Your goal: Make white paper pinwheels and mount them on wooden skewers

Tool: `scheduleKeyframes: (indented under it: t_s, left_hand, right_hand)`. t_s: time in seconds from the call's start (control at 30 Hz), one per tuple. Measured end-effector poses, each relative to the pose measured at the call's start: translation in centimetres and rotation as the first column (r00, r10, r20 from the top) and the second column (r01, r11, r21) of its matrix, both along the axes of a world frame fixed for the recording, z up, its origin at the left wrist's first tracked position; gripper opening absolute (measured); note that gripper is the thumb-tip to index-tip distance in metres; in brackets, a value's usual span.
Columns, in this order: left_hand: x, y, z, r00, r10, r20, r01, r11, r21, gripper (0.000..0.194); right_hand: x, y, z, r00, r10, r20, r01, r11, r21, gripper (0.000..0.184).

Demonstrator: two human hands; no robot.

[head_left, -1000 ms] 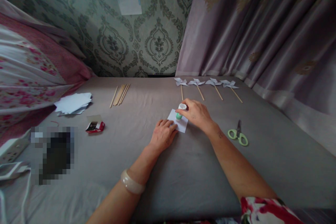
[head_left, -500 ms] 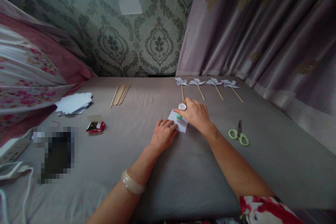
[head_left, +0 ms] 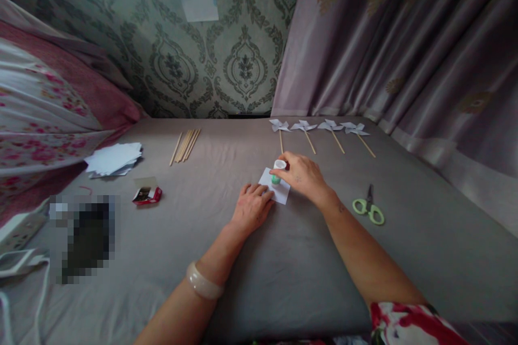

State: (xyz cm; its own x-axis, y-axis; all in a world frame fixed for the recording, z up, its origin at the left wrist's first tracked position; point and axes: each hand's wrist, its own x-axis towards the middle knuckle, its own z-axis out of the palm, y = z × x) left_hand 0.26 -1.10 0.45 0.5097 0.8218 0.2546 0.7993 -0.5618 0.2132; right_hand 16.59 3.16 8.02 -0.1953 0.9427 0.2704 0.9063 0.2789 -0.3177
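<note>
A small square of white paper point(head_left: 283, 195) lies on the grey sheet in front of me. My left hand point(head_left: 253, 208) rests flat at the paper's left edge, fingers stretched out over it. Above the paper, my right hand point(head_left: 304, 175) grips a short white and green glue stick point(head_left: 277, 178) between thumb and fingers. The stick is held nearly upright, its lower end at the paper. My right fingers are partly hidden behind it.
Several white paper pinwheels point(head_left: 304, 127) on sticks lie at the back right. Green-handled scissors point(head_left: 368, 207) are to the right. On the left are wooden sticks point(head_left: 186, 145), a paper stack point(head_left: 114, 159), a small red box point(head_left: 147, 194) and a power strip point(head_left: 23, 227).
My right hand has shifted very slightly with the glue stick, which leans a little differently over the paper. My left hand stays in place.
</note>
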Motion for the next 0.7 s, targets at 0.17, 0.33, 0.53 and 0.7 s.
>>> scheduleKeyframes:
  t_s: [0.17,0.33,0.53,0.7]
  left_hand:
    - [0.0,0.0,-0.1,1.000,0.007,-0.002,-0.007,1.000,-0.008,0.024]
    - [0.1,0.0,-0.1,1.000,0.016,-0.010,-0.016,1.000,-0.012,0.023]
    - [0.1,-0.1,0.1,1.000,0.011,-0.008,-0.011,1.000,-0.007,0.024]
    - [0.1,0.0,0.0,1.000,0.016,-0.017,-0.016,1.000,0.000,0.024]
  right_hand:
    - [-1.0,-0.2,-0.7,0.987,-0.159,-0.015,0.159,0.983,0.087,0.035]
    - [-0.7,-0.1,-0.7,0.993,-0.088,-0.073,0.091,0.995,0.039,0.028]
    - [0.2,0.5,-0.5,0.978,0.157,-0.136,-0.162,0.986,-0.032,0.027]
    - [-0.5,0.5,-0.8,0.992,0.027,-0.127,-0.027,1.000,0.001,0.027]
